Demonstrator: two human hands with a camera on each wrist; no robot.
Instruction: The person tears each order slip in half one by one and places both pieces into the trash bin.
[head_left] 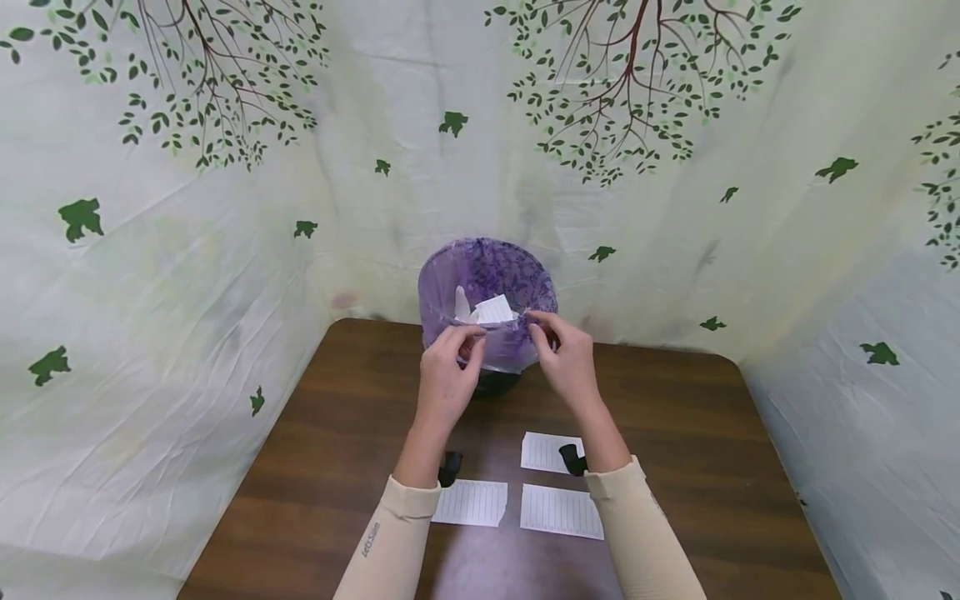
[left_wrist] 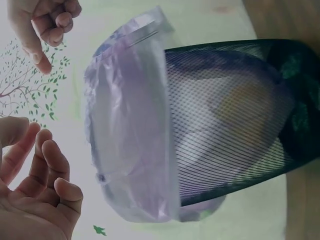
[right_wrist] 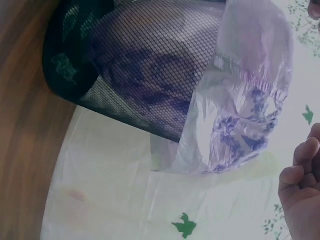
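Observation:
A black mesh wastebasket (left_wrist: 230,120) stands at the back of the table, lined with a translucent purple plastic bag (head_left: 513,271) folded over its rim. Inside lie a lined white paper (head_left: 494,309) and other white pieces. My left hand (head_left: 446,371) is in front of the rim at the left, its fingers loosely bent. Opposite it, my right hand (head_left: 564,354) is by the rim at the right, thumb and fingers apart. From the left wrist view, both hands are clear of the bag with nothing in them.
Nearer me on the brown wooden table (head_left: 322,467) lie a lined sheet at left (head_left: 471,503), one at right (head_left: 561,510) and one behind it (head_left: 550,452). A leaf-printed cloth (head_left: 360,208) hangs behind the table and on both sides.

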